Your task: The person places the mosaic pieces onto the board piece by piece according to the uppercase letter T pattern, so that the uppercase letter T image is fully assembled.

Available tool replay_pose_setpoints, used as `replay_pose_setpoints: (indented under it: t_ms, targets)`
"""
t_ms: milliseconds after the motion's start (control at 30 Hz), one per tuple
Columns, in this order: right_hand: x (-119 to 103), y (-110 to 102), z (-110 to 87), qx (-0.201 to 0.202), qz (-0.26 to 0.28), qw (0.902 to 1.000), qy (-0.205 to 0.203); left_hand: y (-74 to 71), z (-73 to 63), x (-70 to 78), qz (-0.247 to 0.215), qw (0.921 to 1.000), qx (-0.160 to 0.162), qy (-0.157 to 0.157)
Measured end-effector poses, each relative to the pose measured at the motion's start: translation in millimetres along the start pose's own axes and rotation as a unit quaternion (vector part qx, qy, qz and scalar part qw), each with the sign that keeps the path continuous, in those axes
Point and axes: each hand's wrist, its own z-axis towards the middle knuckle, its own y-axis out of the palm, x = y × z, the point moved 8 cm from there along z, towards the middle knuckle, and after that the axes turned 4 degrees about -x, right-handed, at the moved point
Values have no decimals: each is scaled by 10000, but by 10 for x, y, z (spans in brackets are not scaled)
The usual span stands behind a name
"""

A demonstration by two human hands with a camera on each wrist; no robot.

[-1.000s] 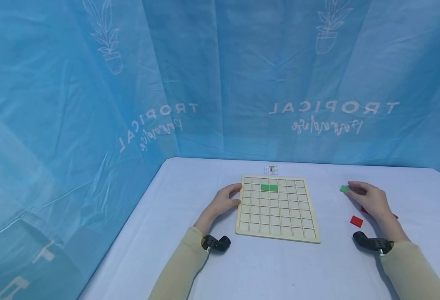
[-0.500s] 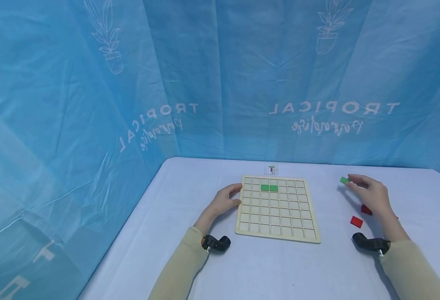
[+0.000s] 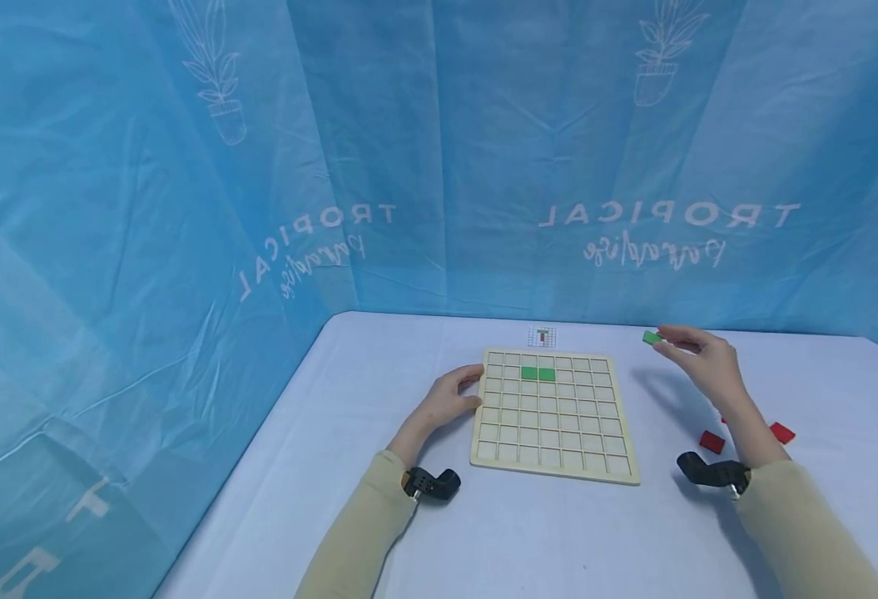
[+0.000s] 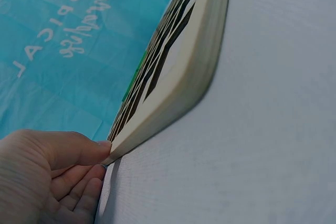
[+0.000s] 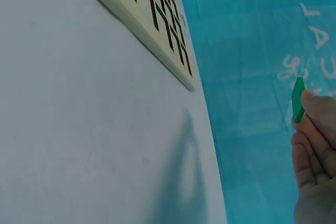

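Observation:
Between thumb and fingertips, my right hand [image 3: 711, 366] pinches a small green tile [image 3: 650, 338], raised over the table to the right of the grid board. In the right wrist view the tile [image 5: 297, 99] stands on edge in the fingers, seen against the blue cloth. The pale wooden grid board [image 3: 554, 475] lies flat, with two green tiles [image 3: 538, 374] side by side in its second row from the top. At its left edge my left hand [image 3: 442, 403] rests with thumb and fingertips apart, touching the rim; the left wrist view shows the thumb [image 4: 84, 149] at the board's corner.
Red tiles [image 3: 711, 442] lie on the white table near the right forearm, one partly hidden behind it. A small printed grid card [image 3: 542, 337] with a green and red pattern lies beyond the board. Blue cloth [image 3: 483, 166] hangs behind and at the left.
My right hand has lifted the green tile off the table and carried it left and away from me, uncovering red tiles. The left hand and the board have stayed put.

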Motion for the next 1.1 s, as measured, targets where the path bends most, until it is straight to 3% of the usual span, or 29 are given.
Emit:
replay_pose_setpoints:
  t_ms: [167, 267, 333, 567, 700, 1100]
  targets:
    - [453, 299, 340, 182, -12, 9992, -342, 0, -5, 2, -17, 10000, -7, 20]
    - [544, 448, 450, 202, 42, 9984, -529, 3, -5, -5, -19, 10000, -12, 7]
    - [449, 507, 433, 79, 188, 9981, -586, 5, -5, -4, -5, 10000, -8, 6]
    - [-443, 548, 13, -414, 536, 9946, -786, 10, 1, -3, 36, 10000, -12, 12]
    - [-567, 645, -11, -535, 701, 9921, -891, 5, 4, -13, 9, 10000, -7, -14]
    - [-650, 924, -40, -974, 929, 9855, -1029, 4, -2, -3, -76, 10000, -10, -1]
